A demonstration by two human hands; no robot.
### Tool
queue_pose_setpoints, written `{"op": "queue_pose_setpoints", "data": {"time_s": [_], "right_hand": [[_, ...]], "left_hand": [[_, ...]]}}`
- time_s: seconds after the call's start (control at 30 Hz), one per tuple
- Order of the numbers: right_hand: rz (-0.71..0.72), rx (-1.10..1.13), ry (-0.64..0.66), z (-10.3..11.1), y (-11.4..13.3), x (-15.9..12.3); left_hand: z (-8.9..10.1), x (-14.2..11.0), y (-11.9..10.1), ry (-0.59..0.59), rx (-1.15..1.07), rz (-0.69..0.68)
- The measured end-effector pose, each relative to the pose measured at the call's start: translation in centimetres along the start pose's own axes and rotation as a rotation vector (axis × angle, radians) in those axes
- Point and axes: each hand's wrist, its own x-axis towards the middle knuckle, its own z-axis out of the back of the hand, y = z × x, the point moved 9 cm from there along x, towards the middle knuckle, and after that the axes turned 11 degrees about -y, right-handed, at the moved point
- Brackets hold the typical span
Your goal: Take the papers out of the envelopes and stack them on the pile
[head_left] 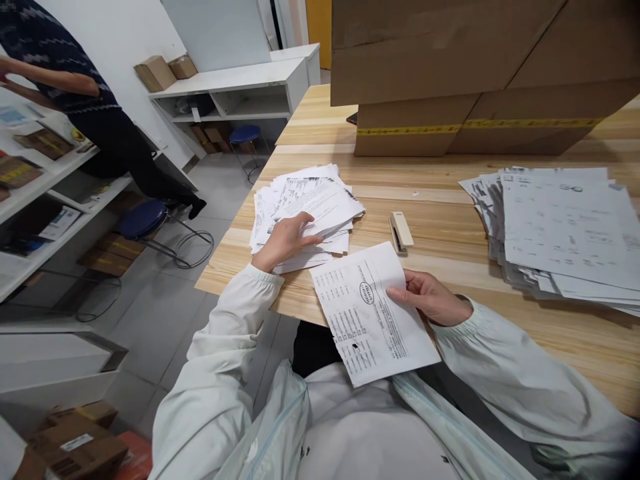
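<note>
My left hand (286, 241) rests on a loose pile of printed papers (320, 193) at the table's left side. Its thumb and fingers are apart, touching the top sheets near their front edge; I cannot tell whether a sheet is between them. In my right hand (425, 293) is a printed sheet of paper (375, 327), pinched at its right edge between thumb and fingers. The sheet is tilted over the table's front edge and has an oval mark around some of its print. A cream stapler (401, 233) lies just beyond it.
On the right of the wooden table (435, 200) is a taller stack of papers (565, 227). Large cardboard boxes (480, 60) stand at the back. Leftward are a blue stool (143, 219), white shelves (235, 83) and a standing person (75, 73).
</note>
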Motion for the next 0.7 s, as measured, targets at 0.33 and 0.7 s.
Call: {"op": "queue_pose_setpoints", "data": {"time_s": [0.33, 0.7], "right_hand": [[0.019, 0.058, 0.039, -0.3, 0.3, 0.0], [0.064, 0.061, 0.022, -0.4, 0.9, 0.3]], "left_hand": [[1.1, 0.1, 1.1, -0.233, -0.051, 0.073], [3.4, -0.6, 4.1, -0.607, -0.156, 0.228]]}}
